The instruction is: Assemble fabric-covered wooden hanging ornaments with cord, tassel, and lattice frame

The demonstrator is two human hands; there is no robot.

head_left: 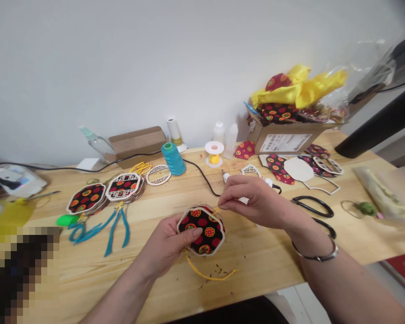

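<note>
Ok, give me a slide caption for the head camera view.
Left hand holds a pale-framed floral ornament; right hand pinches yellow cord at its upper edge, over a wooden table.

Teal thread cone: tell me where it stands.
The teal thread cone stands left of centre in the head view, between the round lattice frame and the yellow thread spool.

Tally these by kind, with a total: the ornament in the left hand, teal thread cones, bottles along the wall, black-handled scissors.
Ornament in the left hand: 1
Teal thread cone: 1
Bottles: 3
Black-handled scissors: 1 pair
Total: 6
</note>
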